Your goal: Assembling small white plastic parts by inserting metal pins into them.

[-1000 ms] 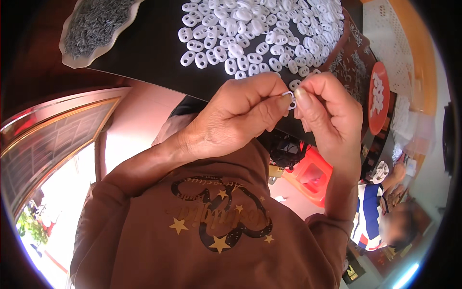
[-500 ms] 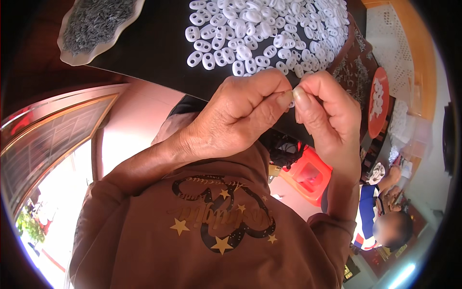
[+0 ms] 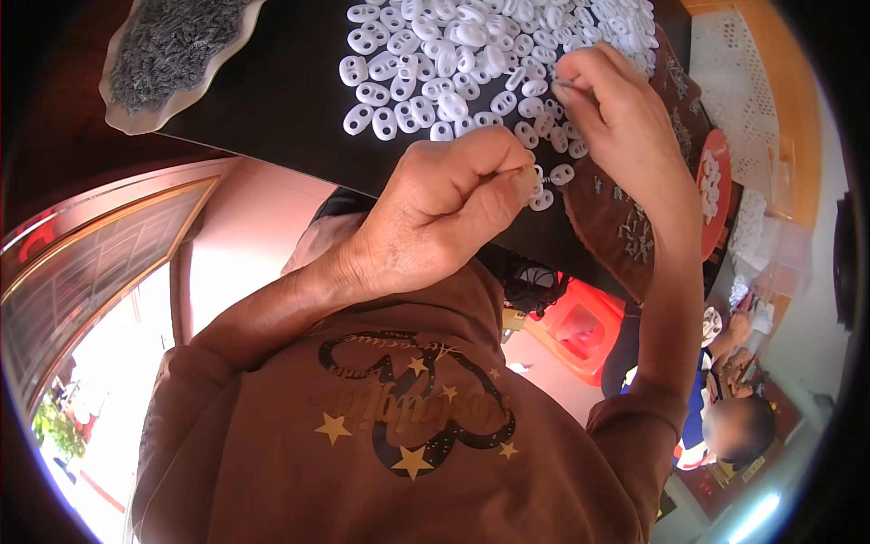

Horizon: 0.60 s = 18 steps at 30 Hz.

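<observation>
Heap of small white oval two-holed plastic pieces [image 3: 471, 54] on black table [image 3: 272, 100], lying directly under and left of the right hand [image 3: 616, 118], the nearer one. Right grip: fingertips pinched, contents too small to tell. Left hand [image 3: 435, 218]: fisted, thumb and forefinger closed on something tiny, hanging at the heap's near edge.

Two hands [image 3: 435, 218], one tray [image 3: 145, 118], many white pieces [image 3: 471, 54]

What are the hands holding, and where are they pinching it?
The left hand pinches something tiny between thumb and forefinger; what it is cannot be told. The right hand reaches over the white rings, fingertips pinched; whether it holds one cannot be told.
</observation>
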Each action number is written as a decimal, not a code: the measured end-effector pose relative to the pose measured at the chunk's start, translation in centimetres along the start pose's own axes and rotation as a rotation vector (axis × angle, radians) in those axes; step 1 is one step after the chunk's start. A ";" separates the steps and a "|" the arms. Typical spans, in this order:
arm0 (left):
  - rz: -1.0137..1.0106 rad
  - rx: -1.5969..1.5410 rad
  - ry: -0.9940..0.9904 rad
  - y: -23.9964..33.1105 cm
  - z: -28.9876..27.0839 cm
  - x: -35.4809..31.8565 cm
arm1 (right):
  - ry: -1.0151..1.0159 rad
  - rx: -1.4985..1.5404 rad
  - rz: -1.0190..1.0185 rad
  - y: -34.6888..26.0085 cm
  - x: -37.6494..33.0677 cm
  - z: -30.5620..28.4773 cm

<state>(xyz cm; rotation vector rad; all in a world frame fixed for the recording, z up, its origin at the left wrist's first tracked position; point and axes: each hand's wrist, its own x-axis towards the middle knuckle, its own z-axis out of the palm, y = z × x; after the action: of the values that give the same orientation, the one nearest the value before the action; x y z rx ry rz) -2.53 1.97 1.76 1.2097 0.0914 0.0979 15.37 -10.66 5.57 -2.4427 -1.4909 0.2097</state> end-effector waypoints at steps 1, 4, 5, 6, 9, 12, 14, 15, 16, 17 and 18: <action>-0.002 -0.001 0.002 0.0 0.0 0.1 | -0.002 0.002 0.000 0.3 0.2 -0.1; 0.033 0.020 0.004 -0.1 0.0 0.2 | -0.015 -0.154 0.008 1.2 0.4 -0.8; 0.051 0.033 0.002 -0.1 0.0 0.3 | -0.017 -0.153 0.010 1.4 0.4 -0.9; 0.069 0.046 0.000 -0.2 0.0 0.4 | 0.008 -0.171 0.002 1.5 0.5 -0.9; 0.070 0.046 0.016 -0.1 0.1 0.4 | -0.002 -0.213 -0.009 0.8 0.8 -1.4; 0.103 0.090 -0.010 -0.4 0.0 0.4 | -0.050 -0.133 -0.017 0.6 1.1 -1.7; 0.101 0.084 -0.012 -0.4 -0.1 0.3 | -0.065 -0.027 -0.023 0.3 1.2 -1.6; 0.102 0.080 -0.012 -0.4 -0.1 0.3 | -0.019 -0.051 -0.026 0.0 1.2 -1.4; 0.100 0.079 -0.012 -0.4 -0.1 0.3 | 0.027 -0.075 -0.028 -0.3 1.2 -1.3; 0.094 0.072 0.001 -0.4 -0.1 0.3 | 0.026 -0.075 -0.028 -0.6 1.3 -1.4; 0.088 0.064 0.014 -0.4 -0.1 0.3 | -0.028 -0.058 -0.026 -0.9 1.3 -1.6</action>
<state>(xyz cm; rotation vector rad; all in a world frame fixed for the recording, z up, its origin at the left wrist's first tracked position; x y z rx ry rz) -2.22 1.97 1.37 1.2767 0.0539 0.1811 15.66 -9.40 7.38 -2.4741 -1.5605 0.1987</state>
